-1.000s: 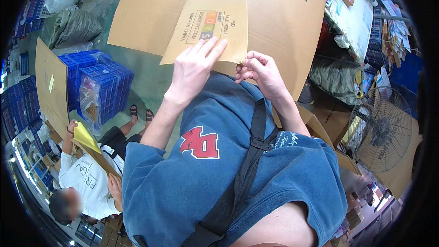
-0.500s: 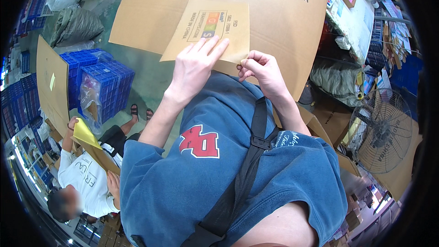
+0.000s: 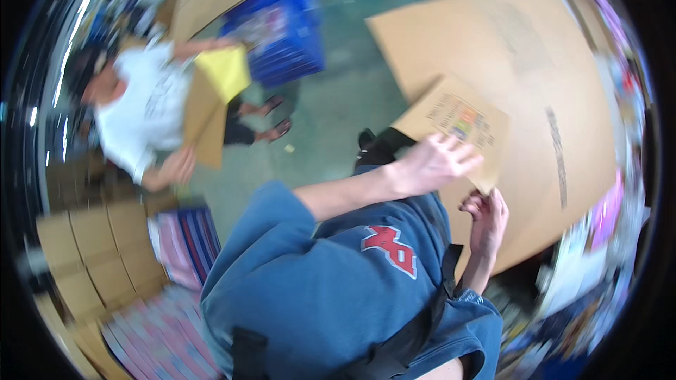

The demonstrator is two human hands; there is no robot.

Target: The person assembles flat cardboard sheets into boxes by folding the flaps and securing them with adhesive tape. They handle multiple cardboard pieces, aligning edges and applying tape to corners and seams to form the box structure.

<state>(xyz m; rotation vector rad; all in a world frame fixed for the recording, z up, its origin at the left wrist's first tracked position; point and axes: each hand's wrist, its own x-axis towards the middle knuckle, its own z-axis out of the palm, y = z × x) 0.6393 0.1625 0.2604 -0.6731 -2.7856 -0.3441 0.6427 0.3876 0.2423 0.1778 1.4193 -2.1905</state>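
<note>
Outspread left hand (image 3: 433,165) rests on the brown sheet (image 3: 486,128); right hand (image 3: 488,224) pinches its corner.

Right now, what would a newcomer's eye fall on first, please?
Probably the large cardboard sheet on the right, where the left hand rests on a printed card and the right hand holds its lower corner. The yellow sheet by the co-worker at upper left, near a blue crate, might follow.

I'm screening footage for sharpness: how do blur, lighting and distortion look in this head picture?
Head view: blur smears the print on the small cardboard sheet and softens the left hand; bright lights streak at upper left; the large cardboard has bowed edges.
</note>
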